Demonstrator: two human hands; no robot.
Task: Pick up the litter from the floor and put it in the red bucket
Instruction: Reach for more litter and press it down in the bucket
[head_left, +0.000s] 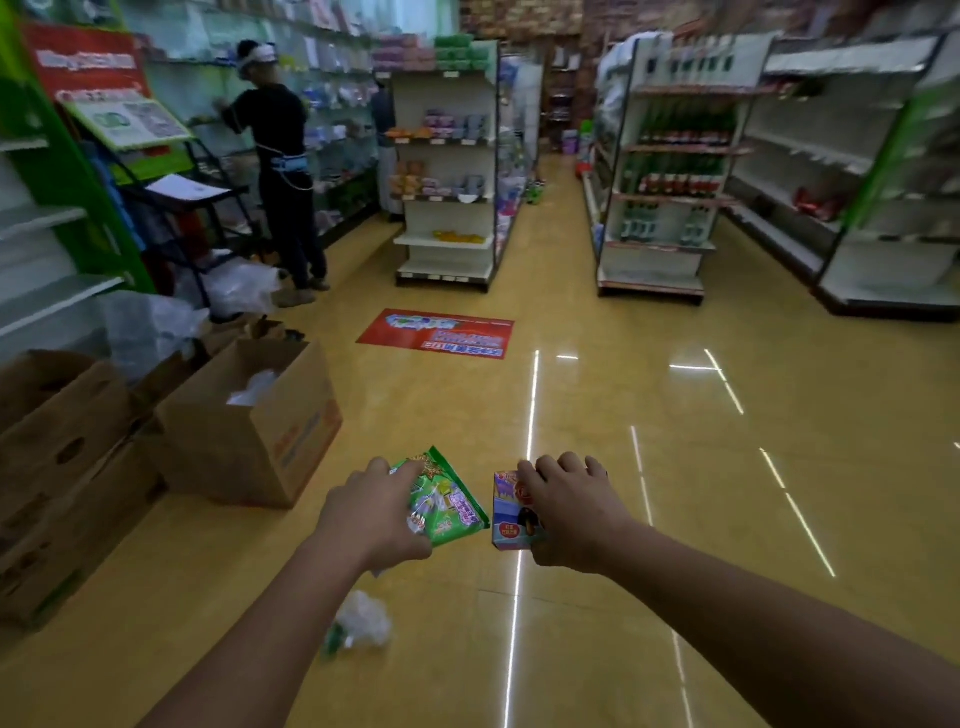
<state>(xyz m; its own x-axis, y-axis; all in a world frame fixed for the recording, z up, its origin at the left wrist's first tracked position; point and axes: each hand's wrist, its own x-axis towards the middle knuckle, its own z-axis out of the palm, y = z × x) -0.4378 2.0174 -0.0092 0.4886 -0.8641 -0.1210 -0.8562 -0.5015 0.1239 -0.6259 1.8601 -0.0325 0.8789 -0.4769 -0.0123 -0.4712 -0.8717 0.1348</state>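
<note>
- Pinch green packet (448, 501) firmly with left hand (371, 519), clasp small carton (511, 522) in curled right hand (569, 514), right of cardboard box (249, 421).
- Seek red bucket, unseen here.

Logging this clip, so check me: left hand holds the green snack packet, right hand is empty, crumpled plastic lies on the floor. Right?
Not quite. In the head view the right hand is not empty: it grips a small printed carton. The left hand does hold the green snack packet, and crumpled plastic lies on the floor.
</note>
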